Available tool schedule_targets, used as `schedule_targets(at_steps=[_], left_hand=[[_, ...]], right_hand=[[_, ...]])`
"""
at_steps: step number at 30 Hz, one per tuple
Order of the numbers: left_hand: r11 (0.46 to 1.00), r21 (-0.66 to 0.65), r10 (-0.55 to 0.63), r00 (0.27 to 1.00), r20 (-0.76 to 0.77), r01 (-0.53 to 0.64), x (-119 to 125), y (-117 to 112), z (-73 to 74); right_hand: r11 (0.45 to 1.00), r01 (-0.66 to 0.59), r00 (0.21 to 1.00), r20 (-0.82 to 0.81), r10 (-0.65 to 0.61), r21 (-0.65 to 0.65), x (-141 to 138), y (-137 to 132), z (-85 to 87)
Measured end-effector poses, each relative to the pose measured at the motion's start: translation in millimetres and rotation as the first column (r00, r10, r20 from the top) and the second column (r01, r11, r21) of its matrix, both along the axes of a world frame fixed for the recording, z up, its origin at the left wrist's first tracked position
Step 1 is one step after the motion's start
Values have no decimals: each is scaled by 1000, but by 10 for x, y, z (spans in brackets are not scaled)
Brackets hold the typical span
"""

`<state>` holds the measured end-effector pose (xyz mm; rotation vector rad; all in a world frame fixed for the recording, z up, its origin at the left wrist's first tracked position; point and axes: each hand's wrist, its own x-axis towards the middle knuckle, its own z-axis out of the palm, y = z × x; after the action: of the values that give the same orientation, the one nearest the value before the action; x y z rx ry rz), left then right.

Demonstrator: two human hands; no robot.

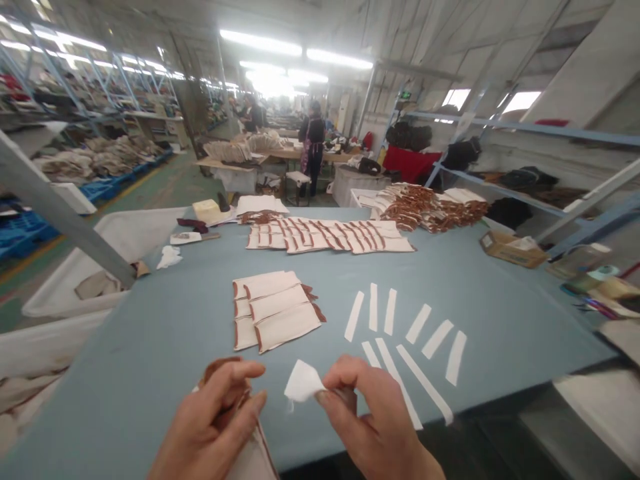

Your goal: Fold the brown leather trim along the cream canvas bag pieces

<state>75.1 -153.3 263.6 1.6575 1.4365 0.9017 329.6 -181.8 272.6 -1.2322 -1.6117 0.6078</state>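
Note:
My left hand (213, 423) is curled around a cream fabric piece (254, 457) with a brown edge, its thumb and forefinger slightly apart at the top. Between the thumb and fingers of my right hand (375, 420) is a white fabric strip (303, 383), its free end pointing left toward my left hand. Part of that strip is hidden by my fingers. Several more white strips (391, 312) lie spread on the blue-grey table (190, 320) beyond my right hand. Ahead of my left hand, cream pieces with brown edges (285, 313) lie overlapped in two columns.
A long overlapping row of cream pieces (330, 237) lies farther back. Brown-and-cream bundles (425, 207) are heaped at the back right, near a cardboard box (513, 249). White bins (70, 283) stand along the left side. A person (313, 143) stands at a distant table.

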Motion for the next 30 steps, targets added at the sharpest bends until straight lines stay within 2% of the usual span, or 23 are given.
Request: schedule_targets(at_steps=[4,7,9,11,12,13,14,15,16,17,19,20,22,25,27,30], left_hand=[[997,27,-76,992,104,73,57,-49,172],[991,-25,-126,968,215,135,19,-118,280],[982,-60,-158,950,269,180,-29,-174,308],[978,-62,-175,938,301,202,-88,-227,297],[979,-58,-170,936,308,197,-120,-248,281],[981,-57,-159,937,310,185,-150,-265,263],[983,-59,-148,938,312,175,-177,-278,248],[984,-61,-141,938,317,169,-198,-287,238],[984,-61,-138,937,322,167,-211,-295,236],[985,-60,-135,936,324,163,-214,-300,245],[985,-71,-129,938,322,160,-194,-306,290],[984,-85,-120,941,316,154,-173,-308,322],[984,-118,-94,948,304,136,-126,-305,387],[983,-151,-53,951,306,103,-83,-282,427],[978,-174,-56,945,321,117,-84,-255,397],[957,-200,-129,922,364,213,-108,-211,305]], right_hand=[[947,-81,992,116,47,312,-251,1,264],[911,-167,976,195,98,377,-372,6,350],[899,-216,966,217,139,381,-419,-18,343],[919,-217,972,160,172,328,-452,-65,289],[946,-211,976,97,193,246,-470,-92,252],[969,-219,976,2,220,118,-492,-117,213],[967,-253,960,-132,245,-41,-521,-136,176],[927,-321,920,-297,256,-194,-558,-147,145],[857,-418,847,-471,247,-302,-603,-150,122],[773,-526,748,-625,223,-355,-655,-146,106],[643,-686,538,-832,135,-339,-764,-126,92],[601,-736,453,-887,92,-313,-815,-117,91],[535,-800,334,-942,24,-270,-898,-110,87],[483,-844,242,-969,-40,-231,-963,-135,41],[461,-856,225,-971,-77,-235,-970,-159,-26],[425,-867,229,-966,-123,-260,-958,-175,-161]])
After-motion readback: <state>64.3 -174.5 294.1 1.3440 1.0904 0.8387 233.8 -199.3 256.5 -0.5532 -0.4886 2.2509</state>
